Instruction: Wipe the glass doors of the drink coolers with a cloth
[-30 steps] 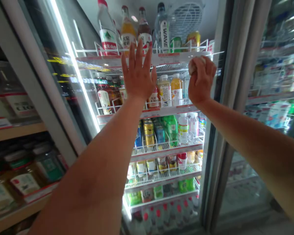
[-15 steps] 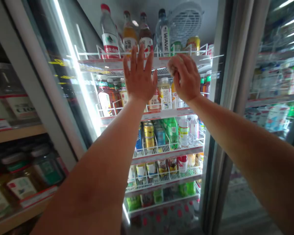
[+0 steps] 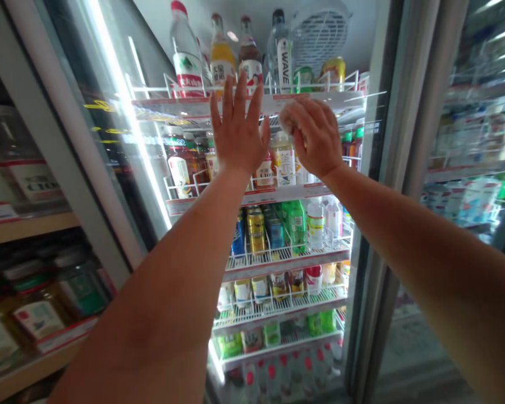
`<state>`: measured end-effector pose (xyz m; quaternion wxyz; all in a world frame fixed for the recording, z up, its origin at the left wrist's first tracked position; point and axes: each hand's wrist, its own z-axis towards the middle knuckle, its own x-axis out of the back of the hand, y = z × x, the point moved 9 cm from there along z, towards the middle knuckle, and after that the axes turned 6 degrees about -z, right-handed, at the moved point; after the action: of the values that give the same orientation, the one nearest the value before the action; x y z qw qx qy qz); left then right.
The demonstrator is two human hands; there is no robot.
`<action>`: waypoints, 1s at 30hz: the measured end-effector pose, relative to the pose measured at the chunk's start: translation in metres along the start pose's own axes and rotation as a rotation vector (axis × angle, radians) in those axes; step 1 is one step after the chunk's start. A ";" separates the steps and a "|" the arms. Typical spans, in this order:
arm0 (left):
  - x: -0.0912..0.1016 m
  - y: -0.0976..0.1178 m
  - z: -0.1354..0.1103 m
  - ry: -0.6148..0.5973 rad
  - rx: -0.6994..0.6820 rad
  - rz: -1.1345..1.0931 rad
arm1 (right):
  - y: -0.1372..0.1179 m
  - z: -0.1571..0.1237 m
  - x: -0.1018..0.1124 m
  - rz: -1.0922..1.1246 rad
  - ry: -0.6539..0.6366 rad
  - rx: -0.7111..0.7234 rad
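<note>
Upper centre | left hand [image 3: 238,140], fingers spread | right hand [image 3: 316,137] pinching pale wad [image 3: 287,119] | apparent wiping step | next move likely needs steady pressure

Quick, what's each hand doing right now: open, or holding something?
Left hand: open and spread, palm facing away from the camera.
Right hand: closed around a pale wad, perhaps cloth.
</note>
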<state>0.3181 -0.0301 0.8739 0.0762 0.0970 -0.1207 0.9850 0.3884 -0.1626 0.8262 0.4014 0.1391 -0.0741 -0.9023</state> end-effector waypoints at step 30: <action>0.000 0.005 -0.002 0.029 -0.041 0.117 | -0.015 -0.013 -0.001 -0.044 -0.052 0.082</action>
<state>0.3165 -0.0341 0.8706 0.0222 0.0740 -0.1454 0.9863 0.3827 -0.1527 0.8104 0.3732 0.1338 -0.1184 -0.9104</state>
